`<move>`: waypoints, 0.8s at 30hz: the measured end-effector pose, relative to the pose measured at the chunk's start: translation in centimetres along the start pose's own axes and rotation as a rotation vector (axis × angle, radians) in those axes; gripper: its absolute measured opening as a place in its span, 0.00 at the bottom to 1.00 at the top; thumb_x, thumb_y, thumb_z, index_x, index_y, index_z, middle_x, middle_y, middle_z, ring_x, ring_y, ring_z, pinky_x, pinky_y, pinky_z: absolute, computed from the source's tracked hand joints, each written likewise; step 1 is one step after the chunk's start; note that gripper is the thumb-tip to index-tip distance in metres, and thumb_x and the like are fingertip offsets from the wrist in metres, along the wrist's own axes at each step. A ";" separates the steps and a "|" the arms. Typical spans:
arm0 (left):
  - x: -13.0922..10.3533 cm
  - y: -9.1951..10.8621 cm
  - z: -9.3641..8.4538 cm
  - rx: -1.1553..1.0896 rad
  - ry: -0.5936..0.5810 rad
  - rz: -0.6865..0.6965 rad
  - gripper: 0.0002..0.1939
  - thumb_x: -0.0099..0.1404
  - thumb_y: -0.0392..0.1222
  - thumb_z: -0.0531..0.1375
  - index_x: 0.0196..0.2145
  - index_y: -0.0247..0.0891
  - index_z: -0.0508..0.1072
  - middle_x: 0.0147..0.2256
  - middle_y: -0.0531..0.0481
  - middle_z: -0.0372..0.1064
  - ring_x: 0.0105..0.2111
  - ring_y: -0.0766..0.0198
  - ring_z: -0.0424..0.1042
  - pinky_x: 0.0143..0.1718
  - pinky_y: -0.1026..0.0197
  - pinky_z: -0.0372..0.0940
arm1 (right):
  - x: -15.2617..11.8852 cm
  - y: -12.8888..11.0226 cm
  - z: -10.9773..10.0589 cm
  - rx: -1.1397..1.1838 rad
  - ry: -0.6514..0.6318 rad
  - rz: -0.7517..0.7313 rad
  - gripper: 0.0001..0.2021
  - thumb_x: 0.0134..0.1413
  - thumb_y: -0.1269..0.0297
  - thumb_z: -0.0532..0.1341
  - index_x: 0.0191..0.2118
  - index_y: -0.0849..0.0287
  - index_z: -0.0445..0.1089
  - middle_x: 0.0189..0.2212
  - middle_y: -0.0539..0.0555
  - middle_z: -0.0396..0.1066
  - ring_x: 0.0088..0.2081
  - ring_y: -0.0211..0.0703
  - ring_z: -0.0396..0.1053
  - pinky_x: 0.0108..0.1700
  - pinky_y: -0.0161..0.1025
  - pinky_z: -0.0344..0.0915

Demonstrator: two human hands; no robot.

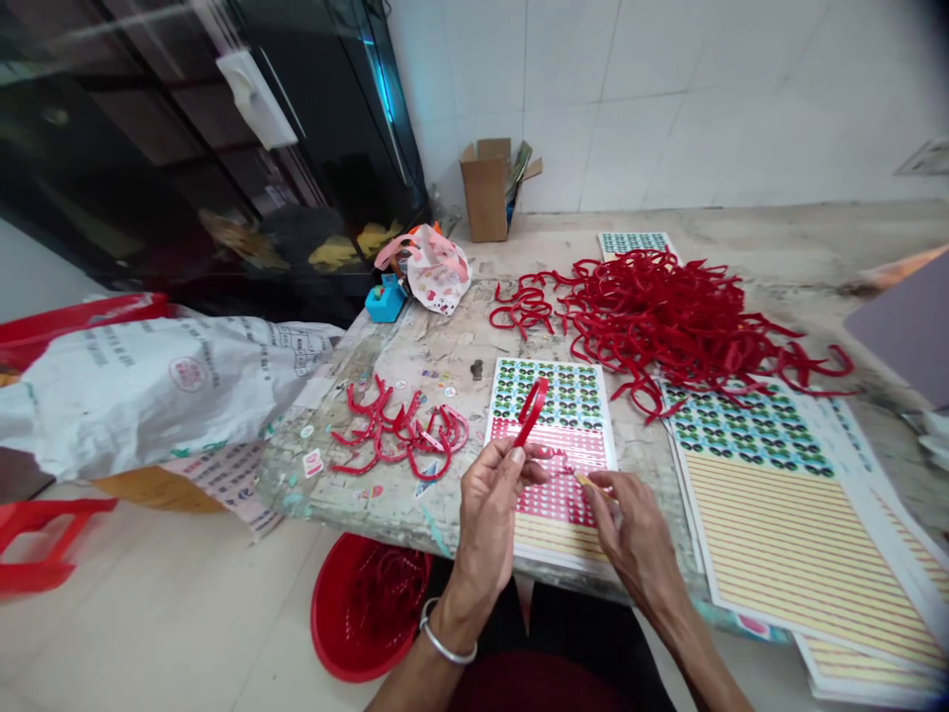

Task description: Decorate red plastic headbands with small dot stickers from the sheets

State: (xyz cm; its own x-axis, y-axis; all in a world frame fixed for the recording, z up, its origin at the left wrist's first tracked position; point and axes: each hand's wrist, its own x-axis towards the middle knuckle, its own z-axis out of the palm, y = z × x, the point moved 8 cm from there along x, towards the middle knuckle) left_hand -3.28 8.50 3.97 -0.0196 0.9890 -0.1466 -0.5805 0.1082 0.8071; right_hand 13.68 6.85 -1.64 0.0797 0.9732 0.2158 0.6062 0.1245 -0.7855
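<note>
My left hand, with a silver bangle on its wrist, pinches a red headband that curves upward above a sticker sheet. The sheet lies flat, with green-and-blue pictures at the top, pink rows in the middle and yellow strips below. Over its pink rows, the fingers of my right hand close on a small yellowish piece, whose exact kind I cannot make out. To the left lies a small group of red headbands, some with pink printed strips. A large heap of red headbands sits at the back right.
More sticker sheets are stacked at the right, overhanging the table's front edge. A red basket with red bands stands on the floor below. Behind are a blue tape dispenser, a patterned bag and a cardboard box.
</note>
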 end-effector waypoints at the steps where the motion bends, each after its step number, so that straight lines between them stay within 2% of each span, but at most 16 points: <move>1: -0.2 -0.1 0.1 0.003 -0.004 -0.002 0.05 0.63 0.36 0.56 0.34 0.34 0.71 0.33 0.50 0.70 0.29 0.70 0.68 0.38 0.65 0.61 | -0.1 -0.5 0.5 0.149 -0.069 0.063 0.12 0.55 0.56 0.56 0.37 0.59 0.69 0.33 0.58 0.68 0.37 0.49 0.64 0.41 0.47 0.60; 3: -0.5 -0.4 0.2 0.014 -0.012 -0.012 0.05 0.64 0.36 0.55 0.34 0.34 0.71 0.31 0.50 0.70 0.29 0.70 0.68 0.38 0.65 0.62 | -0.5 -1.7 2.2 0.510 -0.220 0.233 0.13 0.55 0.54 0.56 0.38 0.58 0.70 0.30 0.55 0.69 0.31 0.44 0.64 0.35 0.42 0.61; 5: -0.8 -0.6 0.2 0.032 -0.016 -0.024 0.05 0.64 0.37 0.55 0.34 0.35 0.70 0.30 0.49 0.71 0.31 0.68 0.69 0.38 0.64 0.62 | -0.8 -3.1 3.8 0.845 -0.284 0.373 0.13 0.54 0.54 0.57 0.40 0.57 0.70 0.31 0.54 0.70 0.30 0.41 0.64 0.33 0.40 0.62; 7: -1.0 -0.7 0.0 0.060 -0.012 -0.023 0.05 0.64 0.37 0.55 0.33 0.35 0.70 0.29 0.49 0.71 0.32 0.67 0.69 0.38 0.64 0.62 | -0.8 -3.9 4.7 1.083 -0.251 0.463 0.12 0.52 0.55 0.60 0.40 0.55 0.71 0.34 0.53 0.70 0.31 0.40 0.65 0.34 0.39 0.62; 10: -1.2 -0.5 -0.5 0.107 0.002 -0.006 0.05 0.64 0.38 0.55 0.34 0.35 0.70 0.31 0.48 0.71 0.33 0.66 0.69 0.39 0.63 0.62 | -0.4 -3.8 5.1 1.225 -0.127 0.526 0.09 0.47 0.58 0.64 0.35 0.54 0.71 0.34 0.51 0.71 0.33 0.38 0.66 0.37 0.38 0.63; 14: -1.4 -1.0 -1.5 0.125 0.029 -0.015 0.06 0.63 0.39 0.56 0.34 0.34 0.70 0.33 0.47 0.71 0.32 0.65 0.70 0.40 0.61 0.61 | 0.2 -3.5 3.9 1.074 -0.019 0.456 0.07 0.46 0.61 0.65 0.31 0.56 0.69 0.28 0.48 0.68 0.31 0.36 0.64 0.36 0.35 0.62; 18: -1.5 -2.1 -1.8 0.093 0.043 -0.055 0.06 0.63 0.39 0.56 0.35 0.34 0.70 0.34 0.46 0.71 0.31 0.67 0.69 0.39 0.62 0.61 | 0.9 -5.0 1.5 0.710 0.069 0.193 0.05 0.51 0.64 0.62 0.30 0.58 0.67 0.29 0.49 0.65 0.32 0.37 0.63 0.36 0.35 0.60; 21: -1.4 -2.7 -1.8 0.043 0.040 -0.087 0.07 0.63 0.39 0.56 0.36 0.33 0.70 0.35 0.45 0.71 0.29 0.68 0.68 0.36 0.62 0.62 | 1.2 -6.2 0.4 0.575 0.104 0.036 0.03 0.54 0.65 0.59 0.31 0.58 0.66 0.31 0.51 0.64 0.36 0.39 0.63 0.39 0.36 0.60; 24: -1.2 -3.4 -2.4 0.017 0.063 -0.133 0.06 0.62 0.39 0.57 0.34 0.32 0.70 0.34 0.46 0.72 0.26 0.70 0.66 0.32 0.65 0.62 | 1.6 -6.4 -0.1 0.525 0.097 -0.012 0.03 0.57 0.66 0.56 0.33 0.58 0.64 0.38 0.54 0.66 0.41 0.42 0.64 0.42 0.37 0.60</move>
State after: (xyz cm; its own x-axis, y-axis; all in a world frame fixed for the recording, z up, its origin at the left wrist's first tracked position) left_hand -3.24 6.69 0.05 0.0052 0.9575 -0.2885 -0.5676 0.2404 0.7874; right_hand 9.99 7.54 3.79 0.1628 0.9520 0.2593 0.1324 0.2393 -0.9619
